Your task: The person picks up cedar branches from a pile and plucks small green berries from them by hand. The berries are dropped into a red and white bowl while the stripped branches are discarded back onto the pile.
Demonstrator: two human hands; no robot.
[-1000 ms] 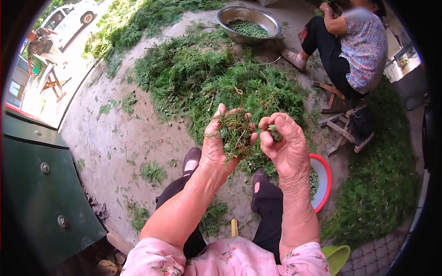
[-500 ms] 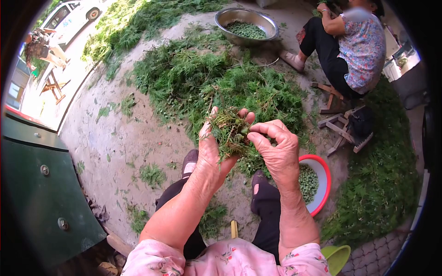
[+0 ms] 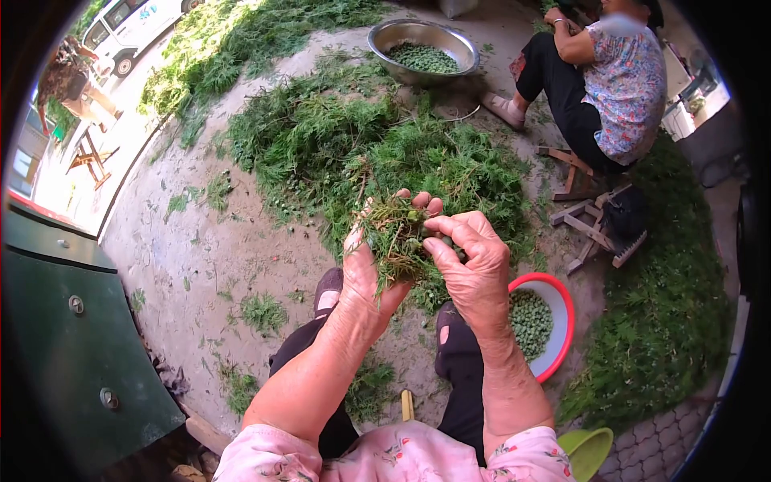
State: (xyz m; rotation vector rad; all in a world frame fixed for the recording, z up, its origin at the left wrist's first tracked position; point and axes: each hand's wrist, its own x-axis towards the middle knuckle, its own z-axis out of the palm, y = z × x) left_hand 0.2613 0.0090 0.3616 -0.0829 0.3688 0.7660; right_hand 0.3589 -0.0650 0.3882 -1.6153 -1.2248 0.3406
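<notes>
A clump of green and brownish cypress sprigs (image 3: 395, 245) rests in my left hand (image 3: 371, 269), whose fingers curl up behind it. My right hand (image 3: 472, 259) is at the clump's right side, thumb and forefinger pinched together; what lies between the fingertips is too small to make out. Small green cones show among the sprigs near those fingertips. Below my right hand, partly behind the forearm, a white basin with a red rim (image 3: 569, 325) holds many green cones (image 3: 530, 323).
Cut branches (image 3: 321, 140) lie heaped ahead. Beyond them stands a metal basin (image 3: 376, 46) of cones. A seated person (image 3: 622, 88) is at upper right, near wooden stools (image 3: 590, 221). More greenery (image 3: 666, 321) lies right; a green cabinet (image 3: 72, 353) stands left. Another person (image 3: 76, 84) is far left.
My right hand has shifted slightly left and down, staying at the clump. The view has shifted a little. At far left, the distant person's posture differs and the white vehicle appears farther right.
</notes>
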